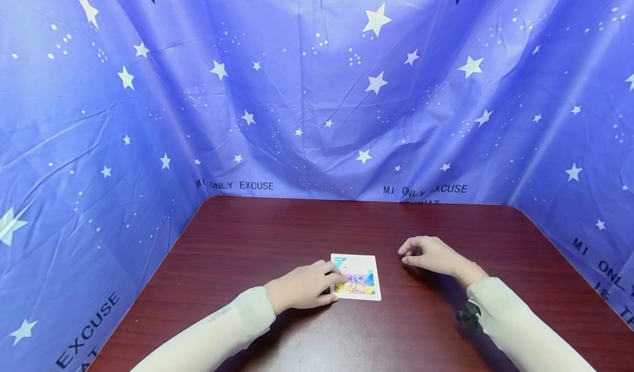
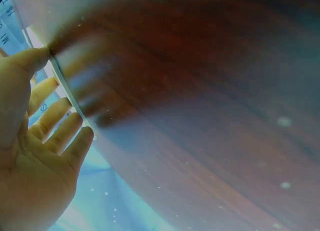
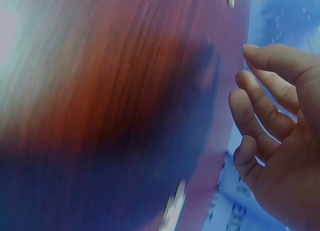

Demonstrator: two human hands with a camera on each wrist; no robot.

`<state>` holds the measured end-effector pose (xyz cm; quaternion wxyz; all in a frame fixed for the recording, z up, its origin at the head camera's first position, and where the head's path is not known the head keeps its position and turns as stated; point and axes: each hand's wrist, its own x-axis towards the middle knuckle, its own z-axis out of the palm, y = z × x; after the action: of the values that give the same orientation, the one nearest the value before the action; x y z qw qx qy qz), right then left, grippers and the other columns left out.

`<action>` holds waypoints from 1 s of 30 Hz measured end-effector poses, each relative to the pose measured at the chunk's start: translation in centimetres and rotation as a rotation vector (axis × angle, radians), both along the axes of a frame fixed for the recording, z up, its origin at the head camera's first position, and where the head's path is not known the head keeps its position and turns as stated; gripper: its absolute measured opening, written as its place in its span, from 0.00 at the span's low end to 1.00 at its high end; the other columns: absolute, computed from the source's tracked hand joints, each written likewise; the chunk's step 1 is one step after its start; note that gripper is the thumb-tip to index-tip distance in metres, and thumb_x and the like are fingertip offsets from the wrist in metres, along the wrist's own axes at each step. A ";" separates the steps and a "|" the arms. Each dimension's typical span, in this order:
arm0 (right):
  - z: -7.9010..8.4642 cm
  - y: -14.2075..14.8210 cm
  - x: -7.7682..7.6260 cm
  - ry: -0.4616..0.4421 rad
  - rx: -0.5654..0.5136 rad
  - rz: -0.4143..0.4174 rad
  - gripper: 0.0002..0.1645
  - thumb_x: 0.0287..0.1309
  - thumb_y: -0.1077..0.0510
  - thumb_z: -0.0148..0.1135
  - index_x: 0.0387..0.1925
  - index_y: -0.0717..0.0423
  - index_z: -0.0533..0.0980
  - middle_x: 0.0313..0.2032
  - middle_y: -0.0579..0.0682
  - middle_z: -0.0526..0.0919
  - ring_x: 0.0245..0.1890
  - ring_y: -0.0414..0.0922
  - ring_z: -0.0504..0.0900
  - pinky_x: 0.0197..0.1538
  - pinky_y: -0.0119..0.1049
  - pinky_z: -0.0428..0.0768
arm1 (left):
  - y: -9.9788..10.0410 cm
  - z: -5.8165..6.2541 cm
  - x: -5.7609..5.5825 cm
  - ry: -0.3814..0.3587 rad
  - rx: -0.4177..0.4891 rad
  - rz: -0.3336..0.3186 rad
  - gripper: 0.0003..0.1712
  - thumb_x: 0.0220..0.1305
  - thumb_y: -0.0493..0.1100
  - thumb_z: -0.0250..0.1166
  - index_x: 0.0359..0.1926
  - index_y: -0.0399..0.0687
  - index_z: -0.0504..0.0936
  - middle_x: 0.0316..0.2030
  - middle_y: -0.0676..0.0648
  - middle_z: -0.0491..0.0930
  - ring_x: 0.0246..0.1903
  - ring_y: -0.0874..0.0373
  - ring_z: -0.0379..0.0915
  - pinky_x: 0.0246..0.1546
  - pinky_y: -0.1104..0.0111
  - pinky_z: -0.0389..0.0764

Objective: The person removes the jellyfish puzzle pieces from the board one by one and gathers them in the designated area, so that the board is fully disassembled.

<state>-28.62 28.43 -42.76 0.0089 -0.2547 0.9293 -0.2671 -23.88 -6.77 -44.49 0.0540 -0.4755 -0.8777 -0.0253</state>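
A flat, square picture board with a white border and a colourful print lies on the dark red table. My left hand touches it at the left side, one finger reaching over the print. In the left wrist view, the fingertips of that hand line up along the thin edge of the board. To the right of the board, and apart from it, my right hand hovers low over the table with loosely bent fingers. The right wrist view shows nothing held in its fingers.
The reddish-brown wood-grain table has rounded far corners. A blue-purple cloth with white stars and black lettering hangs behind it and along both sides. A black device is strapped at the right wrist.
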 end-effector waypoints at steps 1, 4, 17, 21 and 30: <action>-0.1 -0.6 -0.1 -0.004 0.000 0.012 0.07 0.57 0.59 0.70 0.39 0.53 0.84 0.30 0.36 0.83 0.28 0.34 0.77 0.35 0.34 0.76 | -0.1 0.0 0.0 -0.002 -0.002 -0.002 0.23 0.72 0.53 0.61 0.64 0.55 0.78 0.55 0.54 0.75 0.52 0.62 0.72 0.47 0.73 0.78; -0.3 -2.4 -0.3 -0.018 -0.009 0.049 0.08 0.58 0.58 0.70 0.40 0.53 0.85 0.30 0.36 0.83 0.28 0.35 0.78 0.35 0.34 0.77 | -0.3 -0.1 0.1 0.001 -0.004 -0.017 0.23 0.72 0.52 0.61 0.65 0.54 0.78 0.57 0.53 0.75 0.54 0.61 0.72 0.50 0.72 0.78; -1.1 -9.3 0.0 -0.115 -0.053 0.126 0.14 0.60 0.55 0.69 0.45 0.57 0.86 0.40 0.46 0.86 0.41 0.42 0.80 0.45 0.39 0.78 | -0.5 0.0 -0.4 -0.103 0.004 -0.028 0.21 0.72 0.49 0.62 0.64 0.57 0.80 0.62 0.52 0.77 0.64 0.59 0.69 0.57 0.65 0.76; -1.6 -10.3 0.1 -0.157 -0.081 0.081 0.15 0.59 0.55 0.69 0.46 0.58 0.85 0.39 0.45 0.85 0.42 0.43 0.79 0.47 0.41 0.78 | -0.7 -0.2 -0.4 -0.077 0.009 -0.047 0.21 0.72 0.49 0.63 0.64 0.55 0.80 0.62 0.53 0.77 0.65 0.58 0.68 0.58 0.65 0.76; -1.9 -11.4 0.0 -0.262 -0.178 -0.022 0.14 0.57 0.56 0.68 0.44 0.58 0.86 0.42 0.49 0.86 0.38 0.42 0.77 0.41 0.37 0.78 | -0.9 -0.3 -0.3 -0.072 0.013 -0.081 0.21 0.72 0.45 0.62 0.63 0.49 0.79 0.62 0.53 0.77 0.66 0.54 0.67 0.65 0.65 0.69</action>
<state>-28.67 17.04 -44.64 0.1044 -0.2075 0.8955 -0.3796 -24.19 -7.67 -44.76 0.0244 -0.5090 -0.8589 -0.0505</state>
